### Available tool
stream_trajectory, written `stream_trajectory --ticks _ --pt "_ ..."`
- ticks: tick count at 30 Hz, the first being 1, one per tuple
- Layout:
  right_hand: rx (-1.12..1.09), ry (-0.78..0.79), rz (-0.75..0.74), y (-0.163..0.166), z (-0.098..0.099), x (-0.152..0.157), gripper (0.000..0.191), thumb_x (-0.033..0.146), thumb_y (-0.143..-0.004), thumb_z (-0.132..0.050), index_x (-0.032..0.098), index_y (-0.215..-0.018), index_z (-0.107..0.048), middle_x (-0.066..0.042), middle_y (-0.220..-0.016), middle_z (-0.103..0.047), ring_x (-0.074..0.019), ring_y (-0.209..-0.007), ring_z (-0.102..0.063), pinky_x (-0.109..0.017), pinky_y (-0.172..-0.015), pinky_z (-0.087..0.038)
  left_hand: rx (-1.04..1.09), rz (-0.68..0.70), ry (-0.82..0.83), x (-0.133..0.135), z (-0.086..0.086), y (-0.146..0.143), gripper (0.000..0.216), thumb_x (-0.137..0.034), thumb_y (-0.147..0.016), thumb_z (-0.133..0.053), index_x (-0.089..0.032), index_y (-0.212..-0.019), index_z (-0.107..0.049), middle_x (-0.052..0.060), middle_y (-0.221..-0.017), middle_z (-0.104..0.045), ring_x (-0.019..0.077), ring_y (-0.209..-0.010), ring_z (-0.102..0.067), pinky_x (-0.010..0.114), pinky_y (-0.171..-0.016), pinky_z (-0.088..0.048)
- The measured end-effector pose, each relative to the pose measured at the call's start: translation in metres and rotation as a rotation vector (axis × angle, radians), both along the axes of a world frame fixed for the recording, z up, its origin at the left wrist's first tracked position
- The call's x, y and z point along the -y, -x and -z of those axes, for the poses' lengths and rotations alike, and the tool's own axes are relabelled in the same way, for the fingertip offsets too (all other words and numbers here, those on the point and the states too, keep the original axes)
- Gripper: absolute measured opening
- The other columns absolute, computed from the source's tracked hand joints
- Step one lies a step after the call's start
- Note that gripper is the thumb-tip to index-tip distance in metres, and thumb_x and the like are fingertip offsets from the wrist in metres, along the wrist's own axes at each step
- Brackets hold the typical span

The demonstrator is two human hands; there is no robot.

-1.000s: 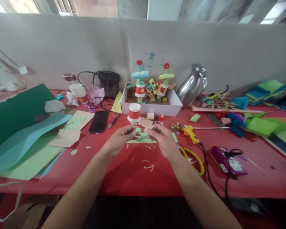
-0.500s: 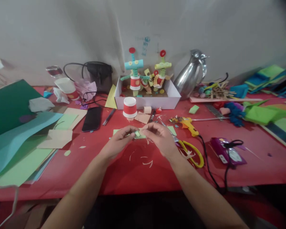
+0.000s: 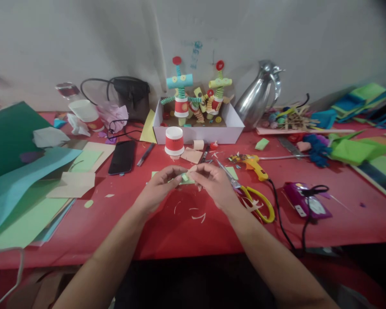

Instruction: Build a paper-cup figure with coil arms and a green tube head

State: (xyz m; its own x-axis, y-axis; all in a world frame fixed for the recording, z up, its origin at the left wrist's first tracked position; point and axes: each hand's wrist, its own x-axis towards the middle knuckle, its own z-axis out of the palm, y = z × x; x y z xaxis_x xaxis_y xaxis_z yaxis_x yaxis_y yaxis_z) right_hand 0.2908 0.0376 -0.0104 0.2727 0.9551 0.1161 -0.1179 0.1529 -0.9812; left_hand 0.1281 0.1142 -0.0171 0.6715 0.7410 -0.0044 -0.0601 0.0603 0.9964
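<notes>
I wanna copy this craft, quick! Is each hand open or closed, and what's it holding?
Left hand: closed, pinching a small light-green paper piece.
Right hand: closed, pinching a small beige paper piece.

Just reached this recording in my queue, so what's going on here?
A person works with bare hands over a red table: the left hand pinches a small green piece, the right hand a pale one, close together. Beyond them stands a red-and-white cup, then a white box holding cup-bodied figures.

The left hand (image 3: 158,186) partly hides a green paper scrap (image 3: 184,176). The dark green sheet (image 3: 11,133) is cropped at left; blue wall writing (image 3: 196,53) is illegible.
</notes>
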Motion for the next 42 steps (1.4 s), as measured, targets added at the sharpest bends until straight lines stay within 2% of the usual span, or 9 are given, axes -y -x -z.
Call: stream_trajectory --ticks 3,10,18,25,32,37,42 --pt "0.009 0.002 -0.001 0.001 0.002 0.000 0.008 0.029 -0.077 -0.071 0.021 -0.078 -0.070 0.004 -0.065 -0.060 -0.0099 -0.059 -0.050 -0.025 -0.057 -0.040 0.038 -0.025 0.035 0.000 0.001 -0.001 0.018 -0.032 -0.080 -0.072 -0.022 -0.096 -0.071 0.003 -0.093 -0.066 0.0153 -0.083 -0.059 0.029 -0.075 -0.049" --pt "0.020 0.045 0.044 0.004 0.003 -0.001 0.012 0.032 -0.078 -0.069 0.020 -0.078 -0.067 0.005 -0.060 -0.056 -0.0095 -0.055 -0.046 -0.025 -0.053 -0.037 0.120 -0.059 0.099 0.002 0.001 -0.003 0.020 -0.027 -0.077 -0.076 -0.019 -0.095 -0.073 0.005 -0.095 -0.070 0.0168 -0.090 -0.064 0.030 -0.087 -0.049" --pt "0.013 0.063 0.021 0.008 0.004 0.000 0.013 0.033 -0.077 -0.071 0.021 -0.077 -0.066 0.003 -0.064 -0.061 -0.0107 -0.056 -0.052 -0.026 -0.055 -0.042 0.198 -0.144 0.223 0.006 -0.001 -0.010 0.017 -0.018 -0.068 -0.080 -0.017 -0.084 -0.074 0.003 -0.084 -0.071 0.0142 -0.077 -0.064 0.028 -0.078 -0.051" --pt "-0.024 0.049 -0.014 0.010 0.007 -0.001 0.019 0.038 -0.076 -0.073 0.021 -0.075 -0.065 0.002 -0.065 -0.061 -0.0115 -0.058 -0.054 -0.027 -0.056 -0.045 0.237 -0.234 0.190 0.009 0.000 -0.016 0.019 -0.015 -0.060 -0.082 -0.017 -0.075 -0.072 0.002 -0.082 -0.068 0.0126 -0.076 -0.061 0.025 -0.072 -0.050" --pt "0.116 -0.002 0.003 0.006 0.007 0.000 0.015 0.036 -0.081 -0.069 0.022 -0.081 -0.068 0.003 -0.067 -0.059 -0.0113 -0.060 -0.051 -0.026 -0.058 -0.043 0.173 -0.185 0.186 0.008 -0.003 -0.012 0.023 -0.015 -0.061 -0.082 -0.017 -0.080 -0.070 0.001 -0.083 -0.067 0.0135 -0.080 -0.062 0.028 -0.078 -0.050" --pt "0.080 0.050 -0.021 0.006 0.007 -0.001 0.016 0.038 -0.080 -0.070 0.022 -0.081 -0.069 0.004 -0.062 -0.058 -0.0118 -0.058 -0.051 -0.026 -0.056 -0.042 0.169 -0.172 0.175 0.006 0.000 -0.011 0.018 -0.016 -0.064 -0.080 -0.018 -0.079 -0.070 0.001 -0.082 -0.067 0.0129 -0.077 -0.061 0.028 -0.078 -0.049" --pt "0.046 0.020 -0.035 0.009 0.013 -0.002 0.016 0.037 -0.079 -0.072 0.022 -0.080 -0.067 0.003 -0.070 -0.061 -0.0122 -0.064 -0.056 -0.028 -0.065 -0.047 0.172 -0.185 0.157 0.006 0.003 -0.012 0.017 -0.016 -0.064 -0.077 -0.018 -0.079 -0.070 0.001 -0.081 -0.066 0.0131 -0.077 -0.061 0.027 -0.076 -0.048"
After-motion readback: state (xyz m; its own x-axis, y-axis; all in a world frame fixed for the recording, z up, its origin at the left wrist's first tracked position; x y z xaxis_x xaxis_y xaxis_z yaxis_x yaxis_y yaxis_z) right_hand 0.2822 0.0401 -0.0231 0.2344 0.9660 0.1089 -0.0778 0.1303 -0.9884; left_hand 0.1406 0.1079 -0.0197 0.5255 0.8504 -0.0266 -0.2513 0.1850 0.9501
